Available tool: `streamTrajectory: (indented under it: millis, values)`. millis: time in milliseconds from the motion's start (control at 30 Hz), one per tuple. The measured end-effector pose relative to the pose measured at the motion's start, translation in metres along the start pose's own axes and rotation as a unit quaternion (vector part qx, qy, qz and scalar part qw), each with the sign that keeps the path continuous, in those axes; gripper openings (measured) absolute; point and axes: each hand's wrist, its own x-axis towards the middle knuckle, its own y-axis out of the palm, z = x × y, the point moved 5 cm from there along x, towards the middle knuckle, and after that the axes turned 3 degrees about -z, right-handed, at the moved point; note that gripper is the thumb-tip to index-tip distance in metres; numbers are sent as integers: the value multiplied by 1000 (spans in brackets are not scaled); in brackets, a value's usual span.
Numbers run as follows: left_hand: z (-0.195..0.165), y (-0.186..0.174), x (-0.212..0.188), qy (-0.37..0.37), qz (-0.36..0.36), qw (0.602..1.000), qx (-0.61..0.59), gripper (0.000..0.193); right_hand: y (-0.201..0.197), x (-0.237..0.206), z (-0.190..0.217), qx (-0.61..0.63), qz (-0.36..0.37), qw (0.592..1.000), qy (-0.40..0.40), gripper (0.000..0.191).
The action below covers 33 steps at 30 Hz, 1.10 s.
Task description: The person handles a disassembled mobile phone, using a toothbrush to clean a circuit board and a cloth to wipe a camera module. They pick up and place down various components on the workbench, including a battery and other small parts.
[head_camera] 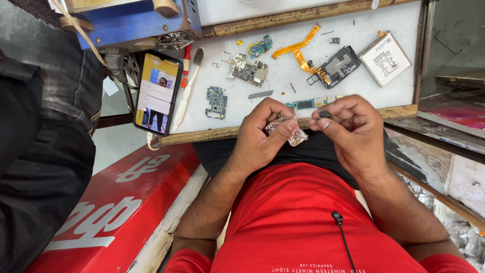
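Two hands at bench edge. Our left hand (pixel 262 132) pinches crumpled patterned scrap (pixel 293 130) between thumb and fingers; scrap partly hidden, kind unclear. Our right hand (pixel 351 126) grips small dark part (pixel 324 115) at fingertips, mostly covered, too small to identify. Just beyond fingers: blue board strip (pixel 308 103), ends hidden behind knuckles. Farther off: circuit boards (pixel 247 71), battery (pixel 385 58), lit phone (pixel 157 93).

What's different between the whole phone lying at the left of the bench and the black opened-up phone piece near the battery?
The black smartphone with the lit screen is whole and switched on, showing a picture; the black opened phone frame is dark and shows its insides. The smartphone lies at the white worktop's left edge, overhanging it; the frame sits fully on top, beside the white flat battery and an orange ribbon cable. Neither hand touches either.
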Motion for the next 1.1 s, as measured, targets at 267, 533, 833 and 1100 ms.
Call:
streamTrajectory:
  millis: [267,533,833,1100]
  values:
    - [6,2,3,-84,22,988,-130,24,-6,6,-6,140,-36,984,100,29]
    - [-10,-1,4,19,-51,996,64,15,0,6,-8,61,-38,994,79,21]
    - [-13,14,23,117,-127,955,240,19,-3,10,-34,15,-46,998,47,19]
    - [6,7,28,88,-87,973,193,18,-7,9,-49,54,-63,996,34,22]
